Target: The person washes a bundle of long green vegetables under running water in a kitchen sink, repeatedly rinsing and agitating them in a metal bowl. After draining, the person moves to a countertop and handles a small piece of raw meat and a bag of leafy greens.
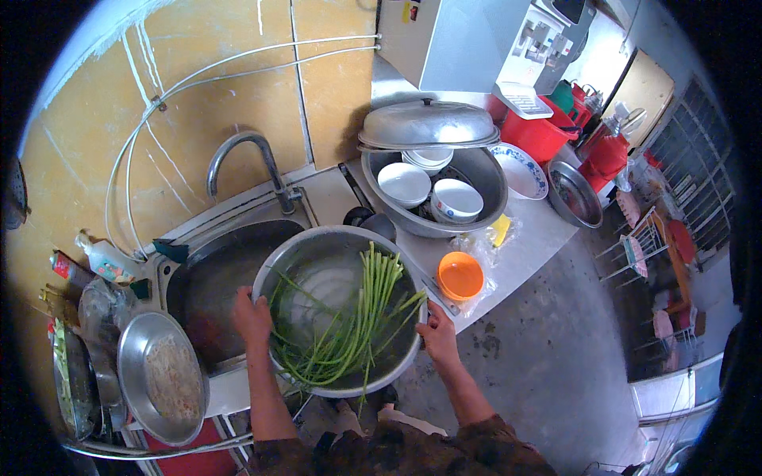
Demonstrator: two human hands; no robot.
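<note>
Between my hands is a wide metal basin (309, 268), level with the counter's front edge. My left hand (252, 315) grips its left rim on the sink side. On the opposite rim, my right hand (439, 333) has hold of the edge, thumb near the tips of some stalks. Inside lies a bunch of long green stalks (372, 297), perhaps garlic scapes or scallions, bent round the lower wall. A few thin ends hang over the near rim. The steel sink (220, 285) with its curved faucet (247, 140) is to the left of the basin.
Behind on the counter (536, 235), a large pot (411, 220) holds white bowls (405, 184) under a tilted lid (425, 125). An orange bowl (459, 275) and a knife (440, 296) lie near the right hand. A metal bowl (164, 381) stands left of the sink.
</note>
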